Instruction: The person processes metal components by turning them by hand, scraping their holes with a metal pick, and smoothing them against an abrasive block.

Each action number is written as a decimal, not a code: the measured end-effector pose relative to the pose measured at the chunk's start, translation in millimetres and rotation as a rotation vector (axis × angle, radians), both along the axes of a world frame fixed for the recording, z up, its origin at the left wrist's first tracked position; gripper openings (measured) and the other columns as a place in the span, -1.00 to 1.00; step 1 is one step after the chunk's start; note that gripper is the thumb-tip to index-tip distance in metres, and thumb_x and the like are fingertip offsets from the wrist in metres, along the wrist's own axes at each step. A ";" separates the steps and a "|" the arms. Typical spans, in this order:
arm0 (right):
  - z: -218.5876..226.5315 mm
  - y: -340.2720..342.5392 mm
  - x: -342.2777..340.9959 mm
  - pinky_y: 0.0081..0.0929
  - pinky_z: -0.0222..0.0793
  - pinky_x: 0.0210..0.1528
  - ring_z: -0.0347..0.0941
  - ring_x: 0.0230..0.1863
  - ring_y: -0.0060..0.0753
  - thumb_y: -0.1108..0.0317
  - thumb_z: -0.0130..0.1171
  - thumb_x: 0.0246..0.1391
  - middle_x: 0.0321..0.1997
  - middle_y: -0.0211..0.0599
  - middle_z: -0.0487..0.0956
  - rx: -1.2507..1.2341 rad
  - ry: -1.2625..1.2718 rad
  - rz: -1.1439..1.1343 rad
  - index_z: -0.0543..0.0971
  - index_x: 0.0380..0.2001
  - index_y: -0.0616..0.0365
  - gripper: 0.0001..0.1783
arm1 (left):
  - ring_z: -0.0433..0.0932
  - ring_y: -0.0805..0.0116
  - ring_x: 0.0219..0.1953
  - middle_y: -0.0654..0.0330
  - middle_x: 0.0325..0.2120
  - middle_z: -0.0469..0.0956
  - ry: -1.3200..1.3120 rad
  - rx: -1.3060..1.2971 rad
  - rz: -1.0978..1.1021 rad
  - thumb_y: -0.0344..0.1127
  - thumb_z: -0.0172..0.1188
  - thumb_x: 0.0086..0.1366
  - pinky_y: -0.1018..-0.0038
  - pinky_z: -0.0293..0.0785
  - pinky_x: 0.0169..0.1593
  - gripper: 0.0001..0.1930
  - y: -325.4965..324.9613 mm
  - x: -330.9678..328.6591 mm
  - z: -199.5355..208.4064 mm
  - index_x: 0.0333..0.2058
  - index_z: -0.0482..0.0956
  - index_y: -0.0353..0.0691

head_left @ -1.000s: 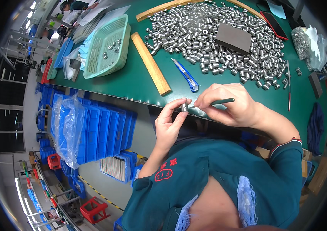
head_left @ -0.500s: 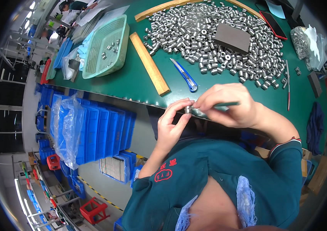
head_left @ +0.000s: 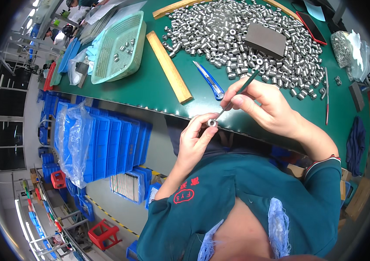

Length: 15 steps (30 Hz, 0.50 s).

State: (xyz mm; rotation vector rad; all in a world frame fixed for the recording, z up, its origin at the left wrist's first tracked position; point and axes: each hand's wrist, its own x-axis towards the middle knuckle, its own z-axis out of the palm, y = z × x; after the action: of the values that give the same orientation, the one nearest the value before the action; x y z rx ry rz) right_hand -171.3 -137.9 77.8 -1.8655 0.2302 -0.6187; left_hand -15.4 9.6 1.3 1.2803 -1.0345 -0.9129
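Observation:
Between the thumb and fingers of my left hand (head_left: 193, 138) is a small steel bushing (head_left: 212, 123), its round hole facing up. My right hand (head_left: 270, 104) pinches a slim tool with a dark green handle (head_left: 248, 81), held slanted like a pen. The tool's thin tip comes down close beside the bushing; whether they touch I cannot tell. Both hands are over the near edge of the green table (head_left: 150, 98). Just beyond them lies a blue utility knife (head_left: 210, 81). A large heap of similar bushings (head_left: 220, 41) covers the far part of the table.
A dark grey block (head_left: 265, 40) rests on the heap. Left of the knife lies a wooden bar (head_left: 169, 67), then a pale green basket (head_left: 100, 77) holding several bushings. A red-edged phone (head_left: 312, 28) and a bagged lot of parts (head_left: 341, 48) are at right. Blue crates (head_left: 106, 143) stand left below the table.
My right hand has turned and opened out, so the green tool now points up and away. The bushing in my left hand has tipped, from its side showing to its hole facing up.

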 end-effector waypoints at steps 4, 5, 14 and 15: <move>-1.7 -0.5 -1.2 -0.51 0.44 -0.22 0.53 -0.28 -0.45 0.36 0.00 0.20 -0.34 -0.26 0.54 -0.160 0.001 0.012 0.48 -0.22 0.23 -0.82 | 0.48 0.49 -0.23 0.20 -0.26 0.48 0.051 0.019 0.020 -0.44 0.16 0.22 0.57 0.39 -0.12 -0.73 0.3 -2.8 0.2 -0.09 0.48 -0.32; -3.1 -0.3 -1.0 -0.51 0.44 -0.22 0.53 -0.28 -0.45 0.36 0.00 0.20 -0.34 -0.26 0.54 -0.158 0.002 0.011 0.48 -0.22 0.23 -0.82 | 0.49 0.48 -0.22 0.19 -0.27 0.49 0.000 0.012 0.016 -0.45 0.18 0.20 0.56 0.40 -0.12 -0.73 0.5 -2.2 0.2 -0.10 0.49 -0.33; -11.3 3.4 1.2 -0.54 0.47 -0.31 0.59 -0.35 -0.40 0.37 0.08 0.15 -0.42 -0.27 0.58 -0.118 -0.119 -0.089 0.42 -0.12 0.18 -0.77 | 0.52 0.40 -0.23 0.15 -0.27 0.54 -0.296 -0.034 0.054 -0.46 0.24 0.13 0.53 0.40 -0.11 -0.72 0.0 -2.4 7.0 -0.15 0.51 -0.32; -10.4 2.4 1.0 -0.55 0.47 -0.30 0.59 -0.35 -0.41 0.38 0.07 0.16 -0.43 -0.28 0.58 -0.140 -0.110 -0.097 0.42 -0.13 0.18 -0.78 | 0.52 0.39 -0.23 0.15 -0.29 0.55 -0.200 0.014 0.074 -0.46 0.25 0.12 0.53 0.40 -0.11 -0.72 1.0 -3.4 5.6 -0.17 0.51 -0.31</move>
State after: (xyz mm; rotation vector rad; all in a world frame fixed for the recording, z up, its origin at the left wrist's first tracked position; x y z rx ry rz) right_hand -170.3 -135.5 67.3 -1.9562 0.2101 -0.8193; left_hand -18.7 10.6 6.8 1.4344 -1.1288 -0.7481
